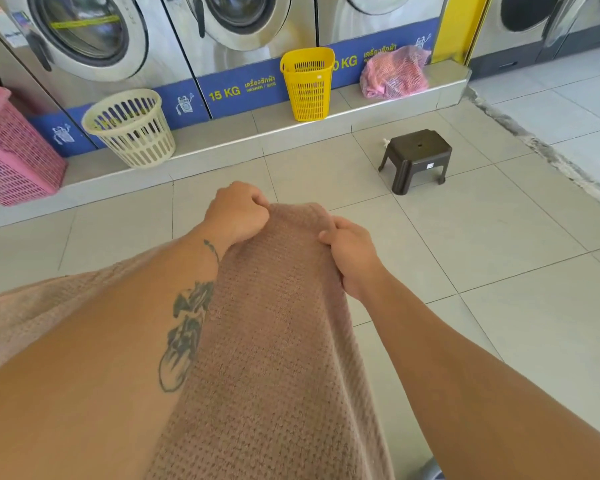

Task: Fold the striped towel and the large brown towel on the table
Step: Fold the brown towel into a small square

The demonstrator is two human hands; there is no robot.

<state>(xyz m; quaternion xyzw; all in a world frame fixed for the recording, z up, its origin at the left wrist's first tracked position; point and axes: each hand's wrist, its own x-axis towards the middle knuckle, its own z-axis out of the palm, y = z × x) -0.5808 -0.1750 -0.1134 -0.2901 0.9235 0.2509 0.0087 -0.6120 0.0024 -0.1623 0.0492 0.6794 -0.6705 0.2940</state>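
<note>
The large brown waffle-weave towel (278,341) is held in the air above the grey tiled floor (499,237), its top edge pinched in the left grip (236,213) and the right grip (350,251). Were either pinch loosened, the hanging cloth could be dropped and dirtied

The towel (278,323) lay between left hand (236,211) and right hand (352,258). Beyond them, a stool (416,157) stood on the floor (499,237) at two o'clock, a basket (308,84) on the ledge (222,136) at twelve, washers (84,32) behind it.
</note>
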